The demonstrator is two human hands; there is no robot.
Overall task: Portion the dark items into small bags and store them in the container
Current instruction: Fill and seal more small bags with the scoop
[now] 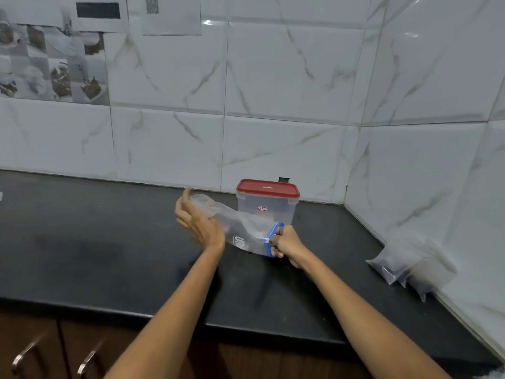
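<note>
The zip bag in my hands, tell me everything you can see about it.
The zip bag is clear thin plastic with a blue zip strip along one end and faint printed lettering on its side. It lies stretched sideways above the black counter, in front of the red-lidded container. The right hand pinches the blue end; the open left hand touches the other side. It looks empty.

Left hand fingers blur behind the clear bag; bag contents unclear
</note>
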